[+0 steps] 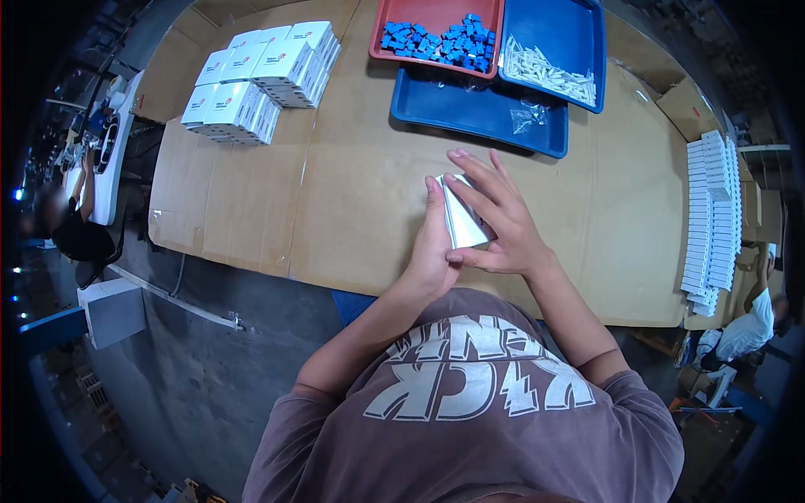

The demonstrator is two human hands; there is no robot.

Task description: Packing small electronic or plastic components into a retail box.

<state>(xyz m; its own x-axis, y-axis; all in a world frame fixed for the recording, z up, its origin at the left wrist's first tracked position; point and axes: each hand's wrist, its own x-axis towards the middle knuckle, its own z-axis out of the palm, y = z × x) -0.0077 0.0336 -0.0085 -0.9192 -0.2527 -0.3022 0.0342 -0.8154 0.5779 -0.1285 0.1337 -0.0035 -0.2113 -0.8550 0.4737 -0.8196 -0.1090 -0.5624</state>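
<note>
Near edge of the bench [360, 201] | white box [466, 223] up between both hands — left hand [433, 243] gripping its side, right hand [507, 220] clasping across its face | seemingly closing it — next move likely calls for light, even pressure

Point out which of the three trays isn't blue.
The red tray, holding small blue pieces; the tray of white sticks and the nearer tray are both blue.

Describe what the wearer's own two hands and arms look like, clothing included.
The left hand and right hand are ungloved, with no wristband visible. Forearms are bare below short sleeves of a purplish-brown fabric T-shirt printed with large pale lettering.
</note>
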